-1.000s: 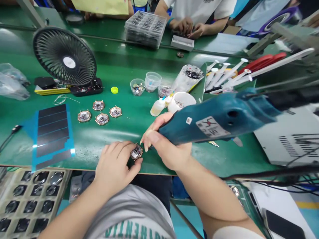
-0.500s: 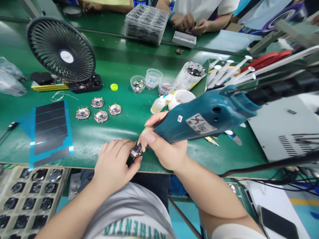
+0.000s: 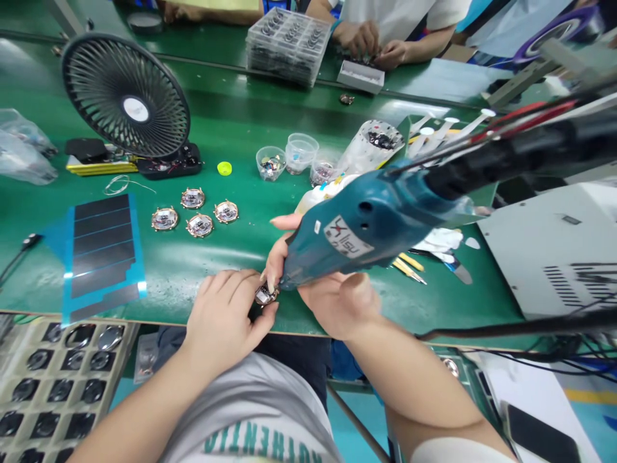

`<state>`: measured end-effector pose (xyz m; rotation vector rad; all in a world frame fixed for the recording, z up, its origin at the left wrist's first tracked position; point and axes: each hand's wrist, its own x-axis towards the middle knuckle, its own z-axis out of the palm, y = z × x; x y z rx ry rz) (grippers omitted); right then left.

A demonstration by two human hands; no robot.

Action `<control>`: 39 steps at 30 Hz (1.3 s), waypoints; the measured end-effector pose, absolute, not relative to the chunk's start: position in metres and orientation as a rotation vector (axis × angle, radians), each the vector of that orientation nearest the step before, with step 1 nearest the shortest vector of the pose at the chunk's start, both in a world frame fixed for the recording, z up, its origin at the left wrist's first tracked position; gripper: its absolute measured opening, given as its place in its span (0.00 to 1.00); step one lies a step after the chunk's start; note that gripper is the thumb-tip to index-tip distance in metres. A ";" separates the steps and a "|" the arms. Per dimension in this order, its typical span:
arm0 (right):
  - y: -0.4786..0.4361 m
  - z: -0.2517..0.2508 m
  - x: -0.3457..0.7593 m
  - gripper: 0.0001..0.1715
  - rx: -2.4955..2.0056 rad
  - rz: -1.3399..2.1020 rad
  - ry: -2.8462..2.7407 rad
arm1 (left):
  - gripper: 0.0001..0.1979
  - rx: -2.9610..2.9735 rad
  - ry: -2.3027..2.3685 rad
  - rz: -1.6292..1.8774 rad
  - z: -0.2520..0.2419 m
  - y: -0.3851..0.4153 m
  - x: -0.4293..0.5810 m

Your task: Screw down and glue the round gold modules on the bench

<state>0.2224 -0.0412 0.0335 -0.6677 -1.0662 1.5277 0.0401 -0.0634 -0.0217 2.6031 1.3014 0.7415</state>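
Note:
Near the table's front edge, a small round watch case [image 3: 265, 294] with its inner works showing is gripped between the fingers and thumb of my left hand [image 3: 222, 312]. A teal electric screwdriver [image 3: 332, 235] slants across from the upper right, its lower end close beside the watch case. My right hand [image 3: 340, 302] is wrapped around the screwdriver from beneath, partly hidden by it. One fingertip of that hand reaches the watch case, and its thumb stands away from the tool. The screwdriver's tip is hidden. Farther left, several similar watch cases [image 3: 199, 225] lie on the green table [image 3: 216, 254].
A black fan [image 3: 125, 96] stands at the back left. Beyond my hands are small plastic cups [image 3: 270, 164], a parts-filled bag [image 3: 371, 145] and tweezers [image 3: 409, 270]. A grey box [image 3: 554, 244] stands right. A co-worker's hands [image 3: 359, 42] work across the table.
The screwdriver has shifted left and down, and its body is turned more steeply. My right thumb has come off the tool's front. My left hand stays on the watch case.

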 end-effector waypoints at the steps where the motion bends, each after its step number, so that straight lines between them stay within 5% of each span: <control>1: -0.042 0.034 0.224 0.43 -0.638 1.578 -1.033 | 0.12 2.599 1.305 0.737 -0.022 -0.063 0.040; 5: -0.043 0.030 0.224 0.45 -0.641 1.558 -1.056 | 0.11 2.600 1.299 0.747 -0.022 -0.063 0.040; 10: -0.037 0.026 0.217 0.11 -0.892 1.156 -1.418 | 0.10 2.664 1.290 0.784 -0.022 -0.063 0.040; 18: -0.036 0.026 0.214 0.20 -0.902 0.969 -1.551 | 0.12 2.667 1.283 0.804 -0.022 -0.062 0.040; 23: -0.036 0.027 0.215 0.08 -0.884 1.161 -1.282 | 0.13 2.587 1.310 0.737 -0.022 -0.065 0.038; 27: -0.030 0.029 0.214 0.14 -0.713 1.239 -0.965 | 0.18 2.429 1.278 0.697 -0.022 -0.062 0.036; 33: -0.022 0.040 0.214 0.17 -0.688 1.180 -0.799 | 0.01 2.494 1.174 0.810 -0.018 -0.035 0.041; 39: -0.019 0.039 0.219 0.16 -0.816 1.013 -0.857 | 0.21 2.491 1.282 0.701 -0.019 -0.040 0.033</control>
